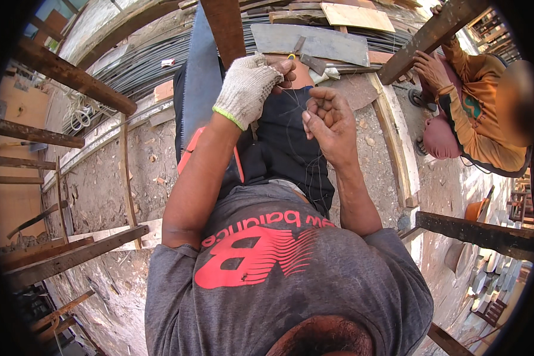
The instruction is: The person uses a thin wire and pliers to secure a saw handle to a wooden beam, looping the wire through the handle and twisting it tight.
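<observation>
My left hand (252, 86) wears a white knitted glove with a yellow-green cuff and bare fingertips. Those fingertips pinch a thin dark string (291, 111), which hangs in loose loops over my lap. Close by on the right, my bare right hand (329, 118) is half curled, thumb toward the fingers, with strands of the string at its fingertips. Against my left leg, in dark trousers (267, 142), leans a handsaw (199, 77) with a wide blade and an orange handle. Beyond my fingers lies a tool with a dark metal head (312, 63).
Rods (142, 74), planks and a grey board (308, 43) lie stacked ahead. Wooden posts (80, 74) and beams (430, 38) stand around me. At the right crouches another person in an orange top (477, 104), one hand near a beam. White rope (80, 113) lies at the left.
</observation>
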`<state>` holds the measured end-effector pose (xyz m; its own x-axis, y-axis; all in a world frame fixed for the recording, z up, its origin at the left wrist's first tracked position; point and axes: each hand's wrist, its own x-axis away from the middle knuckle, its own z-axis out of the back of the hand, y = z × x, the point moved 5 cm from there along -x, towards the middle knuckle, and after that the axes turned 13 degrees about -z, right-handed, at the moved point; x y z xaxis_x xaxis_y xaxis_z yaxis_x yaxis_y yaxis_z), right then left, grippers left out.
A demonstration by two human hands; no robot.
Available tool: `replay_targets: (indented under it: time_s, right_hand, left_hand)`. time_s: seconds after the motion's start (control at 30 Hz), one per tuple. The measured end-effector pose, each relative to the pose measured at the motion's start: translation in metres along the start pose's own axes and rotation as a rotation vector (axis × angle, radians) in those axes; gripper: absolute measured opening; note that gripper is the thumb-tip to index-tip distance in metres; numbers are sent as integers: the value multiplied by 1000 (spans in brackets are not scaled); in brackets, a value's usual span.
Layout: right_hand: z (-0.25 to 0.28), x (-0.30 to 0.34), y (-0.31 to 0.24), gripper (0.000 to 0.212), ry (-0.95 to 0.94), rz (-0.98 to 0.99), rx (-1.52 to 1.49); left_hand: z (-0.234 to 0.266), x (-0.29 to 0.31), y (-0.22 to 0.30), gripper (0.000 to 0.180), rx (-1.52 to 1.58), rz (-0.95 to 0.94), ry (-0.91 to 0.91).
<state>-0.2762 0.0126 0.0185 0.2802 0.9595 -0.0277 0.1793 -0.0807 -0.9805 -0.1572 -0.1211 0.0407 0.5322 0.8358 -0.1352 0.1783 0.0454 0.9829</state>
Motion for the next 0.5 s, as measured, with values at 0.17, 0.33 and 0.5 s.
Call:
replay_targets:
  time_s: [0.17, 0.33, 0.5]
  right_hand:
    - [5, -1, 2, 39, 61, 19, -61]
    - [11, -5, 6, 38, 141, 43, -116]
    - [12, -10, 6, 37, 171, 38, -103]
  left_hand:
    - [8, 12, -13, 28, 41, 76, 44]
    - [16, 25, -16, 28, -124, 56, 67]
    - [13, 40, -4, 29, -156, -61, 122]
